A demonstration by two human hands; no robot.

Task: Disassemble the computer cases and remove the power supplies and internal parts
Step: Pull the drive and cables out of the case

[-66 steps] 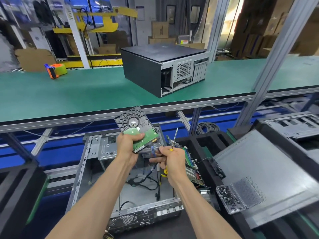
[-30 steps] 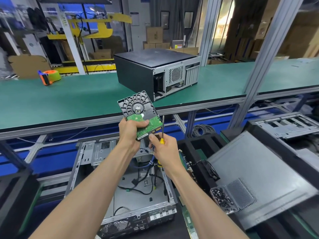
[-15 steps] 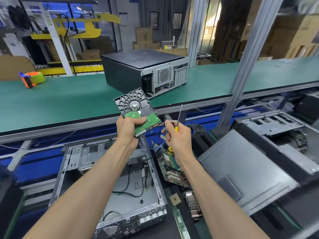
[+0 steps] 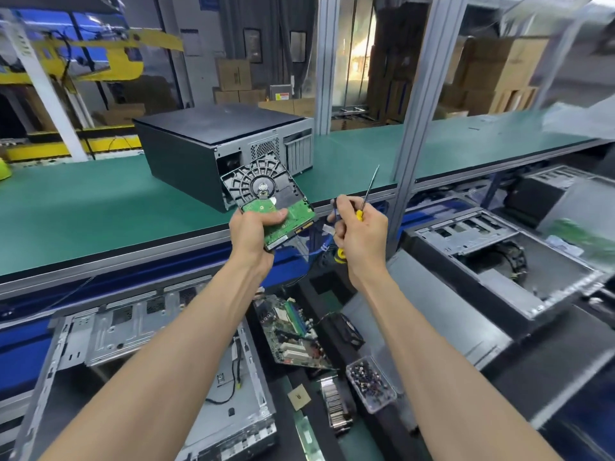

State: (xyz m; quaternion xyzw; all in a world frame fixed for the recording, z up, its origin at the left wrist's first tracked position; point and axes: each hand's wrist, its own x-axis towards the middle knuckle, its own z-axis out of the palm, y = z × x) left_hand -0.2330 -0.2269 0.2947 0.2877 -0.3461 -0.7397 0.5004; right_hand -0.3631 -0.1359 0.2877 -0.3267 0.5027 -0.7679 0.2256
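My left hand point(image 4: 254, 232) grips a hard drive point(image 4: 266, 194) by its near end, green circuit board side facing me, raised in front of the conveyor edge. My right hand point(image 4: 361, 237) grips a yellow-handled screwdriver point(image 4: 366, 197), shaft pointing up, with a blue cable and its connector point(image 4: 329, 227) by the fingers, apart from the drive. Below my left arm lies the open silver computer case point(image 4: 139, 331) with loose wires inside. A closed black computer case point(image 4: 213, 144) stands on the green conveyor belt point(image 4: 83, 201).
A motherboard point(image 4: 293, 334), a small fan, a chip and a clear box of screws point(image 4: 369, 382) lie in the black tray between the cases. A grey side panel point(image 4: 442, 314) and another opened case point(image 4: 492, 257) sit at right. An aluminium post point(image 4: 412, 128) rises beside my right hand.
My view has swung to the right. The cable connector has come off the drive, and my right hand has drawn away to the right with the screwdriver. The drive stays raised.
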